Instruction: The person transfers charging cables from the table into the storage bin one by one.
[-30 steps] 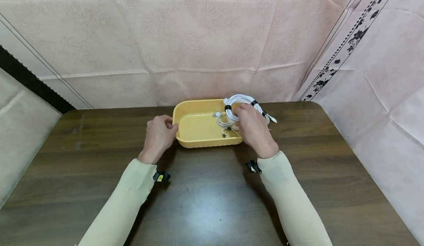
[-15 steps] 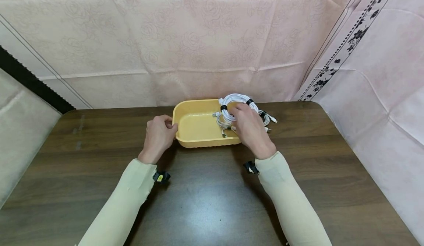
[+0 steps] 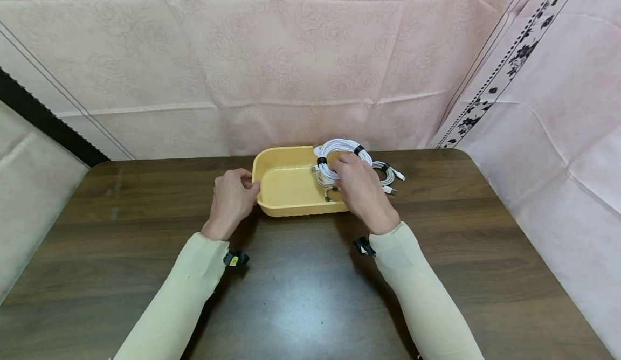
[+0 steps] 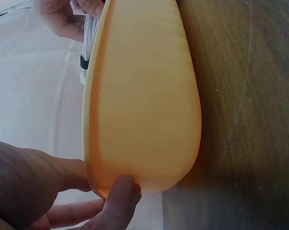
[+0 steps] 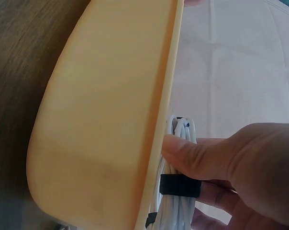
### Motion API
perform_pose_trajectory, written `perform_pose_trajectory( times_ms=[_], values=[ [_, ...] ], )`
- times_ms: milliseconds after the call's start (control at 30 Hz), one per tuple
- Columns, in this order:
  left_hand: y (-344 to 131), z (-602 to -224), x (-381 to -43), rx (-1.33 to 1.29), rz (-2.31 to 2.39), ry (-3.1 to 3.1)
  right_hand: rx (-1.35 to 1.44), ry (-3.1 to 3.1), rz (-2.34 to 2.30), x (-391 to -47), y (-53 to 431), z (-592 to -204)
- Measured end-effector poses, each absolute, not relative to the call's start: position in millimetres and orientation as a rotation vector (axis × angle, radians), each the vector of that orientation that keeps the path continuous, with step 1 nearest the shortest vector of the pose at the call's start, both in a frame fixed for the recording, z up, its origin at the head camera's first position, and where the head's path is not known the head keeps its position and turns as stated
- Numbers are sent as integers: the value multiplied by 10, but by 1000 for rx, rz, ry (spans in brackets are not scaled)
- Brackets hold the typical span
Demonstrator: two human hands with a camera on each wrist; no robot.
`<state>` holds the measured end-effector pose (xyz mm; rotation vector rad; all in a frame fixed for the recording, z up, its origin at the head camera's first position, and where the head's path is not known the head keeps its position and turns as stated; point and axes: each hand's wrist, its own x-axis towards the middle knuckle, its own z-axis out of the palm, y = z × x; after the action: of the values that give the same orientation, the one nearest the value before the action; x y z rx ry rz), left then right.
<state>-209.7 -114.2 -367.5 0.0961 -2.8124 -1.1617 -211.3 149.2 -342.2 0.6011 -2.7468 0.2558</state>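
My left hand [image 3: 232, 201] pinches the left end of a yellow plastic tray [image 3: 281, 185], its fingers [image 4: 120, 199] against the rim. Over the tray's right part, my right hand [image 3: 361, 190] grips a coil of white cable [image 3: 339, 145] bound with black straps. In the right wrist view the thumb presses on the coil just above a black strap [image 5: 180, 185], beside the tray rim. Under and beside the held coil lie other cable coils; one smaller coil [image 3: 387, 177] with plugs shows right of the hand. The hand hides the tray's right end.
The tray stands near the back edge of a dark wooden table [image 3: 291, 295]. Behind it hangs a pale rose-patterned cloth [image 3: 291, 63], with another cloth side [image 3: 558, 123] at the right.
My right hand has moved a little to the left with the held cable coil, uncovering more of the smaller coil at the right. The left hand and the tray have stayed in place.
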Motion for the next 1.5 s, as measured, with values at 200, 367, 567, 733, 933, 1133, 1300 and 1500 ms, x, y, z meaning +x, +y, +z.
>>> perform_pose_trajectory(
  times_ms=[200,367,567,733,933,1133,1300,1500],
  values=[
    [-1144,-3681,-2094,100,-1167,-2815,641,-2720,245,-2127,1480,-3420],
    [-1150,-3686,-2090,97,-1172,-2811,675,-2701,252,-2143,1461,-3409],
    [-1149,-3686,-2090,82,-1168,-2792,678,-2706,251,-2153,1430,-3394],
    [-1157,-3684,-2080,89,-1175,-2806,696,-2720,242,-2158,1390,-3393],
    [-1160,-3676,-2090,77,-1173,-2797,727,-2687,222,-2153,1372,-3396],
    [-1159,-3677,-2100,78,-1165,-2802,739,-2713,225,-2167,1357,-3415],
    [-1168,-3673,-2105,80,-1168,-2805,771,-2679,226,-2199,1316,-3400],
    [-1158,-3677,-2101,93,-1179,-2813,788,-2665,230,-2217,1273,-3385]
  ],
)
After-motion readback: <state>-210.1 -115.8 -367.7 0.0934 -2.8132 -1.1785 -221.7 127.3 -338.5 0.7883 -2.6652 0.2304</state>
